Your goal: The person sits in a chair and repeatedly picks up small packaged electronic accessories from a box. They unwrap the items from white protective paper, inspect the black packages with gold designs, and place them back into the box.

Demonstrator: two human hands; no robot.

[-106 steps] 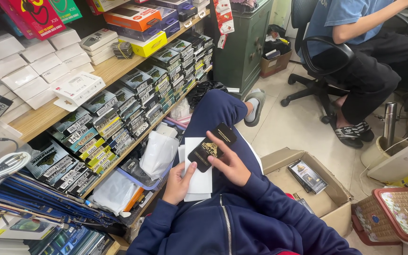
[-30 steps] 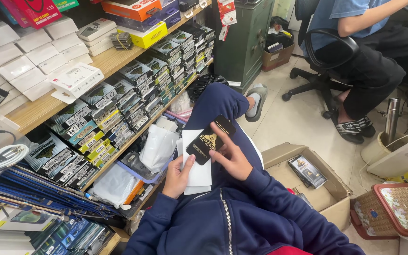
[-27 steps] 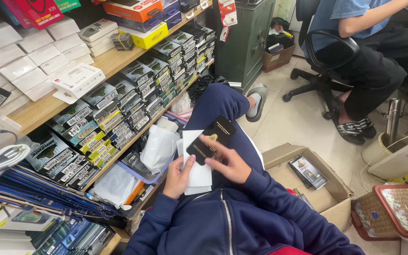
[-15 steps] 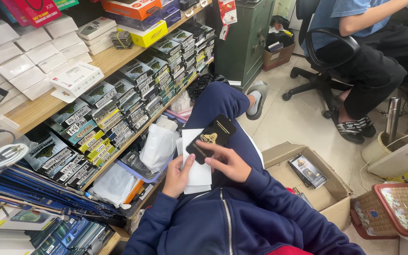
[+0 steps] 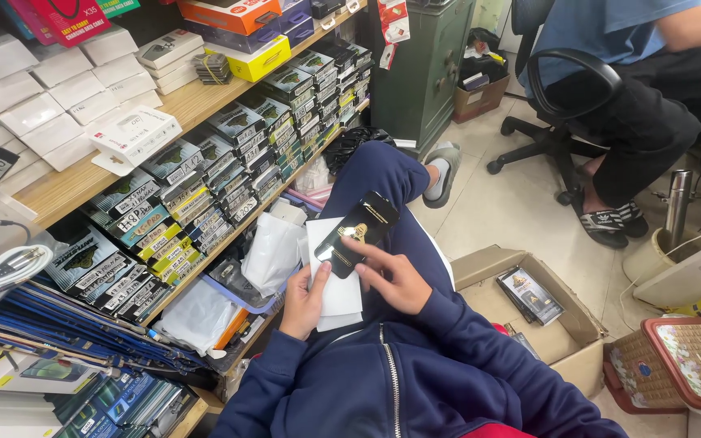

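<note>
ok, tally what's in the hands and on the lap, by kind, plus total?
Black flat packet, pinched between the left hand and right hand: 1
White envelope stack under it on the lap, sheets too overlapped to count separately: 1
Total: 2

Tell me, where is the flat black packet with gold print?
In the head view, the flat black packet with gold print sits mid-frame, pinched by the right hand above the white paper sleeve under the left hand.

A single head-worn camera looks steeply down over the seated person's lap, close above both hands (image 5: 359,284), facing the tiled floor (image 5: 513,211), with stocked shelves (image 5: 196,105) at left and a cardboard box (image 5: 553,341) at right.
</note>
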